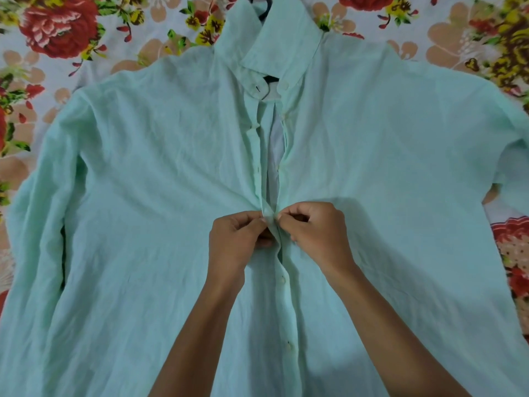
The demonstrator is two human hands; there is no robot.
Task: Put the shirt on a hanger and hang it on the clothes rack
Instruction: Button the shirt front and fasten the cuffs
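A mint-green long-sleeved shirt (143, 196) lies spread face up, collar at the far end. A dark hanger (266, 8) sits inside it; only its hook above the collar and a dark bit at the neck opening show. My left hand (234, 242) pinches the left edge of the front placket at mid-chest. My right hand (317, 230) pinches the right edge at the same spot, fingers curled, the two hands almost touching. Above my hands the placket gapes open; below them it is buttoned, with white buttons (283, 279) showing.
The shirt lies on a bed sheet (57, 32) printed with red and peach flowers, seen along the far edge and both sides. The sleeves run down the left and right sides of the shirt.
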